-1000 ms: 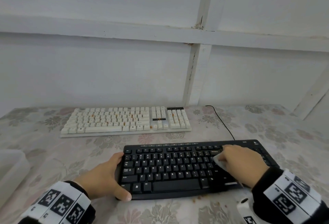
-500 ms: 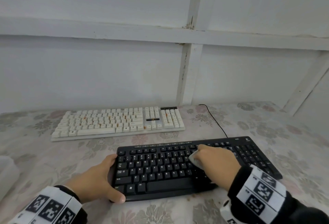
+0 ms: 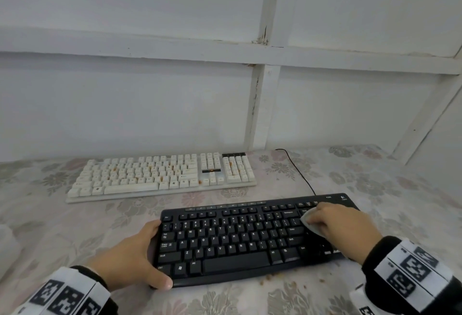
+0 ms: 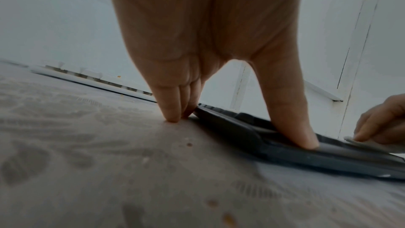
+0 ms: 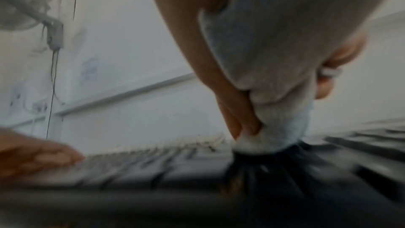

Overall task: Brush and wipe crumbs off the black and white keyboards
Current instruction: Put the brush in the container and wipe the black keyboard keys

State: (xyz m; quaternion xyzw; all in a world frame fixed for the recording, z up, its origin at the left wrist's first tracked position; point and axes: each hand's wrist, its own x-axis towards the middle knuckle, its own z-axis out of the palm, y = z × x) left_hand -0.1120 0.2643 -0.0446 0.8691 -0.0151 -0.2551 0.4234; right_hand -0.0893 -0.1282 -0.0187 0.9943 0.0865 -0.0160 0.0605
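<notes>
From my head view I see the flat black plastic keyboard [image 3: 250,237] lying nearest me on the flower-patterned grey and pink tablecloth [image 3: 412,189]; my left hand [image 3: 130,259] braces its left end, thumb laid along the front left corner and the fingers bent down against the far left edge; the left wrist view shows those fingertips [image 4: 173,113] planted on the cloth just beside the keyboard's edge and the thumb [image 4: 293,127] pressing on the keyboard's frame, so this hand clasps the end of the keyboard rather than lying flat; my right hand [image 3: 342,227] sits over the right part of the black keyboard, near the block between the letter keys and the number pad, with its fingers curled around a small folded white cloth [image 3: 310,222] pressed down on the keys; the right wrist view is blurred, yet it shows the cloth bunched in that hand and touching the dark keys; the long white keyboard with cream keys [image 3: 162,177] lies farther back and to the left, well apart from both hands, with small orange-brown crumbs [image 3: 160,178] scattered among its keys; more brown crumbs [image 3: 280,277] lie on the tablecloth just in front of the black keyboard's right half; a thin black cable [image 3: 297,169] runs from the back of the table towards the black keyboard; a white panelled wall [image 3: 150,102] stands behind.
</notes>
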